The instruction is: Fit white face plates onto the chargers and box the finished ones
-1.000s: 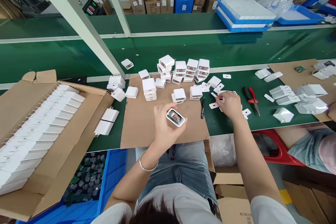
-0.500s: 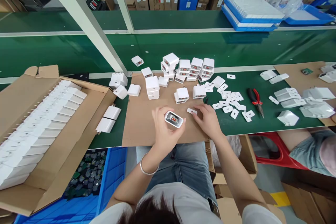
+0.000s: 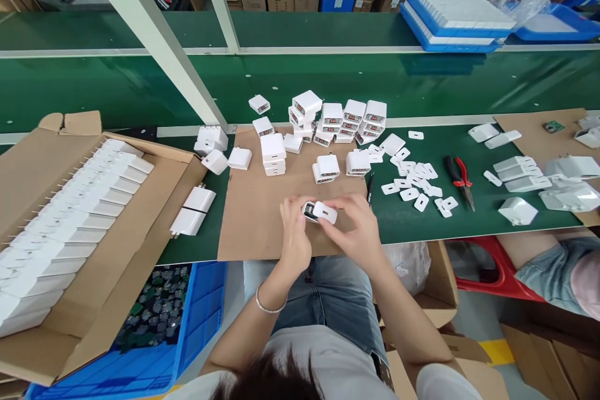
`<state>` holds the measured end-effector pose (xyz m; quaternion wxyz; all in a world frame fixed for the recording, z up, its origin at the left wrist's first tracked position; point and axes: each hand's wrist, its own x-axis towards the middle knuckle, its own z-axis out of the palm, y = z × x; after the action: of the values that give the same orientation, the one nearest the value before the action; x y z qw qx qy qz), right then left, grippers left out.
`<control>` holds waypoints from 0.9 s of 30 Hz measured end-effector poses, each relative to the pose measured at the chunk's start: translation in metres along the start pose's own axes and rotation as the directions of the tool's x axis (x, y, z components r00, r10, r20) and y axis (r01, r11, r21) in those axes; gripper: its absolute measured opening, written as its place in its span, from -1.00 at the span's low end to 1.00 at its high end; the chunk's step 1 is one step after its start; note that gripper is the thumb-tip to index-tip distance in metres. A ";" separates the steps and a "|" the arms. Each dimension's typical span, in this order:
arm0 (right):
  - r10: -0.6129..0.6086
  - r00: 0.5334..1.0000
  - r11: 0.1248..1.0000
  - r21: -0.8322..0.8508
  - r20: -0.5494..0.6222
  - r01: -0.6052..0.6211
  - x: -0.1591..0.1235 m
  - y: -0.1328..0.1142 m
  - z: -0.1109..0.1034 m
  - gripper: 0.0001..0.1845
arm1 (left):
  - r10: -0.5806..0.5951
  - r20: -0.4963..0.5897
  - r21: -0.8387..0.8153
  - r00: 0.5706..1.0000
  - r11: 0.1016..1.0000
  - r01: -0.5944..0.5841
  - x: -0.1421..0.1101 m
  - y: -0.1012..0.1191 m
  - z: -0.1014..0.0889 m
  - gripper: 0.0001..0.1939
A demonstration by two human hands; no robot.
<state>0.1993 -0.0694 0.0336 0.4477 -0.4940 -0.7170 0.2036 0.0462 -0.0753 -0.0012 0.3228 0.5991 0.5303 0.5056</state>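
Observation:
My left hand [image 3: 296, 231] is closed around a white charger housing [image 3: 309, 210], whose open end faces up and shows dark parts inside. Between the fingertips of my right hand [image 3: 354, 225] is a small white end cap [image 3: 325, 212] with a slot in it. The cap lies over part of the housing's opening; whether it touches the rim I cannot tell. Both hands are above a brown cardboard sheet [image 3: 257, 225]. Beyond them stand stacked open-ended charger housings [image 3: 273, 149]. Loose slotted caps [image 3: 415, 176] are scattered to the right.
Red-handled pliers [image 3: 462, 180] lie right of the caps. At left a cardboard box [image 3: 154, 200] holds rows of white chargers [image 3: 89, 219]. A blue crate [image 3: 199, 319] with circuit boards is below. Another person's leg [image 3: 539, 256] shows at right.
My right hand has picked the end cap up from the cardboard and brought it left onto the housing. My left hand has turned and shifted slightly with the housing.

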 end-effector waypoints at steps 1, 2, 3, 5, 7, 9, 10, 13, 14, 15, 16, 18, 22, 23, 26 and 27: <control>-0.023 1.000 1.000 -0.019 0.000 0.023 0.000 -0.004 0.003 -0.80 | 0.005 -0.002 -0.005 1.000 1.000 -0.005 0.000 0.001 0.001 -0.48; -0.038 0.999 0.999 -0.034 -0.005 0.038 -0.001 -0.007 0.006 -0.80 | 0.007 -0.001 -0.011 1.000 1.000 -0.007 -0.001 0.001 0.001 -0.48; -0.049 0.999 0.998 -0.044 -0.014 0.048 -0.001 -0.008 0.008 -0.81 | 0.005 0.001 -0.017 1.000 1.000 -0.005 -0.001 0.003 0.001 -0.48; -0.066 0.997 0.996 -0.061 -0.034 0.064 -0.001 -0.008 0.011 -0.84 | -0.014 0.013 -0.032 1.000 0.999 0.014 0.000 0.005 0.001 -0.51; -0.090 0.995 0.993 -0.081 -0.040 0.086 0.000 -0.008 0.011 -0.85 | -0.044 0.020 -0.055 0.999 0.997 0.045 0.000 0.006 0.001 -0.56; -0.099 0.994 0.993 -0.071 -0.037 0.096 0.000 -0.008 0.009 -0.84 | -0.077 0.012 -0.105 0.997 0.991 0.078 0.000 0.005 0.002 -0.60; -0.083 0.996 0.996 -0.040 -0.025 0.081 0.000 -0.008 0.009 -0.82 | -0.094 0.007 -0.140 0.996 0.986 0.094 0.000 0.004 0.003 -0.60; 0.066 0.997 0.985 0.157 0.036 -0.070 -0.004 -0.006 0.011 -0.74 | -0.122 -0.011 -0.234 0.993 0.965 0.116 -0.001 0.001 0.005 -0.59; 0.138 0.989 0.962 0.231 0.050 -0.146 -0.006 -0.004 0.013 -0.71 | -0.119 -0.020 -0.245 0.993 0.963 0.110 -0.002 0.001 0.006 -0.59; 0.209 0.976 0.929 0.300 0.062 -0.218 -0.008 -0.003 0.016 -0.69 | -0.108 -0.032 -0.245 0.994 0.965 0.096 -0.003 0.001 0.007 -0.60; 0.267 0.960 0.892 0.357 0.081 -0.278 -0.010 -0.002 0.019 -0.66 | -0.091 -0.046 -0.235 0.995 0.969 0.077 -0.004 0.002 0.008 -0.60; 0.336 0.929 0.820 0.438 0.153 -0.369 -0.013 -0.001 0.025 -0.61 | -0.048 -0.065 -0.195 0.997 0.980 0.035 -0.006 0.005 0.009 -0.62; 0.375 0.887 0.743 0.485 0.269 -0.461 -0.012 0.001 0.030 -0.58 | 0.012 -0.013 -0.079 1.000 0.997 -0.013 -0.010 0.012 0.009 -0.62; 0.385 0.882 0.734 0.489 0.272 -0.472 -0.012 0.003 0.030 -0.57 | 0.023 0.034 -0.043 0.999 0.999 -0.022 -0.009 0.014 0.007 -0.62; 0.422 0.877 0.714 0.512 0.228 -0.477 -0.013 0.013 0.028 -0.53 | 0.105 0.217 0.111 0.970 0.985 -0.132 0.005 0.027 -0.006 -0.62; 0.437 0.881 0.718 0.520 0.181 -0.463 -0.015 0.018 0.028 -0.53 | 0.159 0.243 0.172 0.957 0.964 -0.204 0.015 0.034 -0.013 -0.63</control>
<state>0.1866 -0.0707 -0.0011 0.4905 -0.4990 -0.4962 0.5140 0.0432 -0.0703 0.0374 0.2728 0.7282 0.4794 0.4068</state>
